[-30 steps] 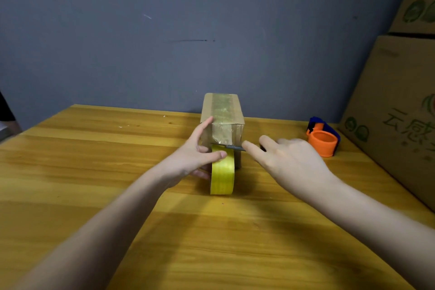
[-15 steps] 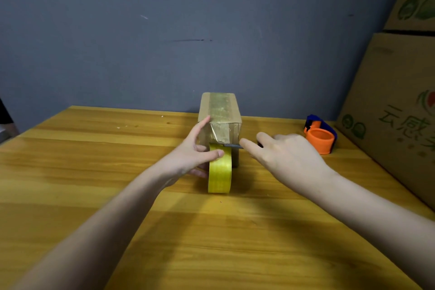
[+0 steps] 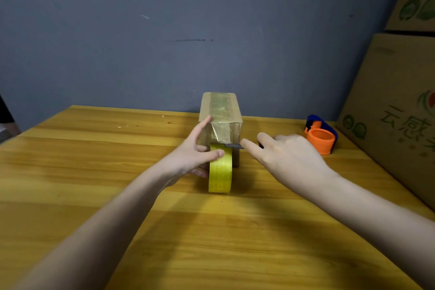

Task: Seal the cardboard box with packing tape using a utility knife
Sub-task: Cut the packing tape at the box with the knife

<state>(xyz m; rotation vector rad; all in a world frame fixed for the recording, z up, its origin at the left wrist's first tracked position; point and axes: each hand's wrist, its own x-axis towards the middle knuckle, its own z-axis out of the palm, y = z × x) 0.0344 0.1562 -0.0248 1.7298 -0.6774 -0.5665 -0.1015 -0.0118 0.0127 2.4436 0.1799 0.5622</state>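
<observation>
Table [image 3: 70,172]: wooden, bears everything below.
Large cartons [image 3: 400,106]: stacked at right edge; contents hidden.
Cardboard box [image 3: 221,110]: closed, mid-table near wall, tape over top and near face; contents unseen.
Tape roll [image 3: 220,172]: yellow, on edge, touching box's near face.
Dispenser [image 3: 321,135]: orange and blue, right of box, apart.
Left hand [image 3: 193,155]: thumb and fingers clasp roll, index on box.
Right hand [image 3: 284,155]: fingers closed around utility knife [image 3: 233,146], blade at tape above roll.
</observation>
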